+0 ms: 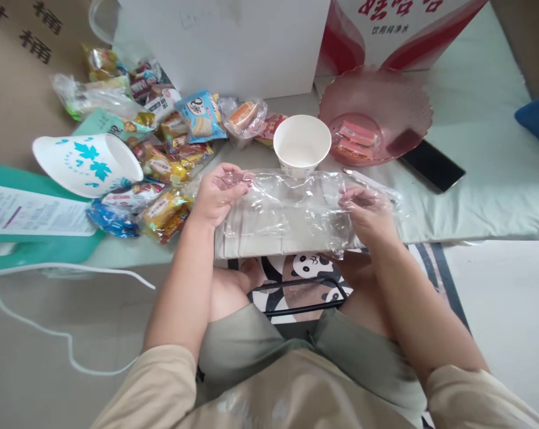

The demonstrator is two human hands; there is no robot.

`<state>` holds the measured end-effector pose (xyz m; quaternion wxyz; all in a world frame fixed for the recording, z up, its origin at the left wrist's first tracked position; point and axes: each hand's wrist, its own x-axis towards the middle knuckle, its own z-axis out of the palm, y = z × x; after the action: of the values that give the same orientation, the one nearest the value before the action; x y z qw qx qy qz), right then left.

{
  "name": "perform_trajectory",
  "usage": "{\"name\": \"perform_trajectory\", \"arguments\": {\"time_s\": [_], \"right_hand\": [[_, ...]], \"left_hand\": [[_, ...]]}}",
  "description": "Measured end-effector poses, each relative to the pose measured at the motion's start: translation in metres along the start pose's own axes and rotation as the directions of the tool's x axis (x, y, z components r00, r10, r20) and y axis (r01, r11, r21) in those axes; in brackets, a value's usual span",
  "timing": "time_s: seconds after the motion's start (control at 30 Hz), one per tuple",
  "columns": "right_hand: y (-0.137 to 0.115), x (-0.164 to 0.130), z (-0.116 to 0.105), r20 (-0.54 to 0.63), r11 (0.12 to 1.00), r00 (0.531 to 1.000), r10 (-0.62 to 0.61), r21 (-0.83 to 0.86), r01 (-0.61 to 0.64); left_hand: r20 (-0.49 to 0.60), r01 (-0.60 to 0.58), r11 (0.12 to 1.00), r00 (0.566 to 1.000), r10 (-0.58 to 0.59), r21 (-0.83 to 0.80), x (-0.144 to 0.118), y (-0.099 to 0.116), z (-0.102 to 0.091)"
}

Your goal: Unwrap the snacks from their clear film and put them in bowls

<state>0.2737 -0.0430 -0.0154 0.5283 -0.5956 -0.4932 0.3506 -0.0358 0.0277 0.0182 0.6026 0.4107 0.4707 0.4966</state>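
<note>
A clear plastic bag is stretched between my two hands above the front of the table. Its left edge is pinched in my left hand, and my right hand grips the other side with fingers closed. Just beyond the bag stands an upright white paper bowl. A thin white and pink tool, its kind unclear, lies by my right hand. Behind it, a pink scalloped bowl holds several red-wrapped snacks.
Several wrapped snacks are heaped at the left, beside a tipped white paper bowl with blue leaves. A black phone lies at the right. White and red-white boxes stand behind. A white cable trails at lower left.
</note>
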Motion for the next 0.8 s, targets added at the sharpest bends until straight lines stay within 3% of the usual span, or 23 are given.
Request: {"name": "perform_trajectory", "arguments": {"time_s": [0.1, 0.2, 0.4, 0.5, 0.6, 0.7, 0.8], "right_hand": [[-0.001, 0.001, -0.003, -0.059, 0.998, 0.997, 0.049, 0.044, -0.046], [-0.004, 0.001, -0.009, -0.015, 0.996, 0.997, 0.079, 0.044, -0.078], [-0.021, -0.003, -0.027, 0.135, 0.976, 0.990, 0.038, 0.209, -0.066], [-0.029, -0.003, -0.032, 0.213, 0.969, 0.972, 0.103, 0.200, -0.146], [-0.029, -0.001, -0.031, 0.214, 0.953, 0.966, 0.146, 0.233, -0.195], [-0.024, 0.000, -0.027, 0.182, 0.979, 0.964, 0.195, 0.029, -0.204], [-0.019, -0.003, -0.028, 0.149, 0.986, 0.980, 0.129, -0.123, -0.111]], "left_hand": [[0.043, 0.025, 0.992, 0.999, -0.031, 0.122, 0.001, 0.000, -0.006], [0.051, 0.102, 0.975, 0.992, -0.114, 0.198, 0.001, 0.000, -0.013], [0.040, 0.139, 0.990, 0.990, -0.138, -0.022, 0.000, 0.008, -0.014], [0.094, 0.149, 0.988, 0.985, -0.146, -0.031, 0.005, 0.007, -0.013], [0.151, 0.112, 0.994, 0.982, -0.111, 0.002, 0.009, 0.002, -0.012], [0.178, 0.069, 0.988, 0.980, -0.094, 0.140, 0.010, -0.002, -0.010], [0.168, 0.040, 0.975, 0.983, -0.078, 0.218, 0.007, -0.001, -0.009]]}}
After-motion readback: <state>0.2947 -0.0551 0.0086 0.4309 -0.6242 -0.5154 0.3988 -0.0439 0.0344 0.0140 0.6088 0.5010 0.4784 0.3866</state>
